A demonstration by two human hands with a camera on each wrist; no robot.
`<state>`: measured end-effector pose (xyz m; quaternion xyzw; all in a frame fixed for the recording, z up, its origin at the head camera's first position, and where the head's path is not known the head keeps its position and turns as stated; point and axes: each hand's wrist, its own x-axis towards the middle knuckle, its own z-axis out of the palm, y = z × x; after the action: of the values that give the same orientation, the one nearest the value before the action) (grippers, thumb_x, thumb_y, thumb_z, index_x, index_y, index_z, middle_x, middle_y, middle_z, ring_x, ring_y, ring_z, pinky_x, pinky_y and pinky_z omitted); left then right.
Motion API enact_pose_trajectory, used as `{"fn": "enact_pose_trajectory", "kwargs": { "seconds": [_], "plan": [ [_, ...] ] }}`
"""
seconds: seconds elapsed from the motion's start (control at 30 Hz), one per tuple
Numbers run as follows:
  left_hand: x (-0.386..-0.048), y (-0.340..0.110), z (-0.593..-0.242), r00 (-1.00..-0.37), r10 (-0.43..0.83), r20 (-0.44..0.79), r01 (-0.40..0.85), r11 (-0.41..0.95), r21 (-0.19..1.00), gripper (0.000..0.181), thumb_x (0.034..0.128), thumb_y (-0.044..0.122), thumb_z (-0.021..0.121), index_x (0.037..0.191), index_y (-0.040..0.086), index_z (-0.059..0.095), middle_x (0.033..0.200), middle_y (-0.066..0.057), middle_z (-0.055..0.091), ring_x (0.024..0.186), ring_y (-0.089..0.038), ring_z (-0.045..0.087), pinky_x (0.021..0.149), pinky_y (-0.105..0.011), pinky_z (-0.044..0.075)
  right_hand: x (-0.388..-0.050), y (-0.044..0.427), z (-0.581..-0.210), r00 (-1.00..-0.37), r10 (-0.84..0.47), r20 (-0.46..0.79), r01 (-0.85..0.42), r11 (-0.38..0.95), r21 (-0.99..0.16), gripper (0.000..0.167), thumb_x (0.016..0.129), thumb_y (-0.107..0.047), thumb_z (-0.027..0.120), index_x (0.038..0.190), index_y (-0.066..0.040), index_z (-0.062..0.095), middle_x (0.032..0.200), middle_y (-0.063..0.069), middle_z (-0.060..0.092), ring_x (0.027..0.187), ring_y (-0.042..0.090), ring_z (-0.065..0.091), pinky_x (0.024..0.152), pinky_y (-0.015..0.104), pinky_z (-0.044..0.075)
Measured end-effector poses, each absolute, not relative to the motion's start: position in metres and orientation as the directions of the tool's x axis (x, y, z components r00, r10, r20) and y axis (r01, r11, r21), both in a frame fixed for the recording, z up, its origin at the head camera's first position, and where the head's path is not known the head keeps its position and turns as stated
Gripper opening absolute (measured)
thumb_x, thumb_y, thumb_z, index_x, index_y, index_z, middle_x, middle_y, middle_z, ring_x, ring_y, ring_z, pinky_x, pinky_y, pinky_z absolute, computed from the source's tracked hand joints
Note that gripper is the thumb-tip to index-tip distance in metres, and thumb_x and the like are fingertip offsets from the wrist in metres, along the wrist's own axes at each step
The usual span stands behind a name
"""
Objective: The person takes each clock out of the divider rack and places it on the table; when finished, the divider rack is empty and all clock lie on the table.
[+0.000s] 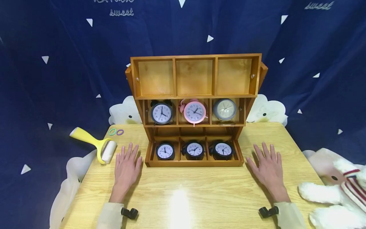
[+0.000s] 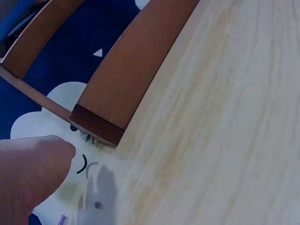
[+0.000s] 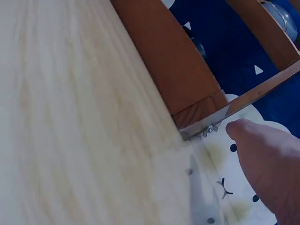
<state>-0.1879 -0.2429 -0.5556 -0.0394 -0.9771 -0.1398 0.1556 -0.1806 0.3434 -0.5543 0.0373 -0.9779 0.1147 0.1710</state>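
My left hand [image 1: 126, 170] lies flat on the table left of a tiered wooden rack [image 1: 194, 163], fingers straight. Flat on the right side rests my right hand [image 1: 269, 170], its fingers spread. Neither holds anything. Three clocks stand in the rack's middle tier: a dark one [image 1: 161, 113], a pink alarm clock [image 1: 194, 112] and a grey one [image 1: 225, 109]. The bottom tier has three black clocks [image 1: 165, 151], one per compartment. The top tier's compartments are bare. Each wrist view shows a thumb [image 2: 37, 173] [image 3: 267, 159] near the rack's lower corner, apart from it.
A yellow-handled roller [image 1: 91, 140] with a white cylinder lies at the table's left edge. Behind it are a green ring [image 1: 112, 131] and a purple ring [image 1: 120, 132]. A white plush toy [image 1: 337, 197] sits at the right. Dark blue cloth [image 1: 194, 28] hangs behind the table.
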Motion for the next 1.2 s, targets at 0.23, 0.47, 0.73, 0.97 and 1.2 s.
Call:
{"fn": "enact_pose_trajectory", "kwargs": {
  "seconds": [0.23, 0.47, 0.73, 0.97, 1.2],
  "plan": [
    [-0.192, -0.234, -0.549, -0.946, 0.0, 0.325, 0.127, 0.92, 0.37, 0.058, 0.1124, 0.04, 0.041, 0.163, 0.013, 0.036, 0.171, -0.018, 0.023, 0.158, -0.046, 0.013, 0.126, -0.064, 0.01, -0.184, 0.325, -0.542, -0.92, -0.042, 0.39, -0.155, 0.953, -0.262, 0.076, 0.104, -0.055, 0.054, 0.163, -0.012, 0.034, 0.17, 0.023, 0.023, 0.159, 0.044, 0.003, 0.123, 0.071, 0.009],
    [-0.197, -0.216, -0.551, -0.928, -0.004, 0.372, 0.185, 0.862, 0.472, 0.06, 0.1119, 0.041, 0.043, 0.163, 0.011, 0.035, 0.171, -0.018, 0.024, 0.158, -0.045, 0.016, 0.125, -0.066, 0.016, -0.19, 0.3, -0.527, -0.886, -0.071, 0.458, -0.243, 0.913, -0.328, 0.076, 0.101, -0.052, 0.062, 0.16, -0.009, 0.04, 0.168, 0.022, 0.028, 0.158, 0.044, 0.014, 0.122, 0.07, 0.015],
    [-0.197, -0.204, -0.564, -0.925, -0.004, 0.381, 0.241, 0.768, 0.593, 0.066, 0.1098, 0.041, 0.051, 0.165, 0.01, 0.031, 0.171, -0.017, 0.023, 0.156, -0.046, 0.019, 0.124, -0.067, 0.017, -0.2, 0.268, -0.497, -0.685, -0.049, 0.727, -0.467, 0.796, -0.386, 0.077, 0.097, -0.048, 0.067, 0.152, 0.002, 0.049, 0.16, 0.022, 0.044, 0.148, 0.044, 0.039, 0.126, 0.054, 0.026],
    [-0.197, -0.198, -0.574, -0.956, -0.023, 0.291, 0.227, 0.57, 0.79, 0.079, 0.1053, 0.041, 0.062, 0.166, 0.007, 0.024, 0.173, -0.015, 0.019, 0.159, -0.04, 0.015, 0.128, -0.058, 0.015, -0.217, 0.241, -0.458, -0.523, -0.017, 0.852, -0.616, 0.699, -0.364, 0.078, 0.093, -0.043, 0.07, 0.149, 0.008, 0.05, 0.154, 0.026, 0.05, 0.143, 0.043, 0.047, 0.125, 0.041, 0.034],
    [-0.194, -0.196, -0.58, -0.966, -0.071, 0.248, 0.188, 0.466, 0.865, 0.084, 0.1004, 0.035, 0.072, 0.164, 0.003, 0.027, 0.171, -0.015, 0.024, 0.158, -0.033, 0.021, 0.128, -0.05, 0.021, -0.247, 0.229, -0.433, -0.576, -0.019, 0.817, -0.591, 0.701, -0.4, 0.087, 0.083, -0.026, 0.083, 0.155, 0.005, 0.044, 0.157, 0.025, 0.046, 0.145, 0.041, 0.045, 0.121, 0.052, 0.037]
  ]
}}
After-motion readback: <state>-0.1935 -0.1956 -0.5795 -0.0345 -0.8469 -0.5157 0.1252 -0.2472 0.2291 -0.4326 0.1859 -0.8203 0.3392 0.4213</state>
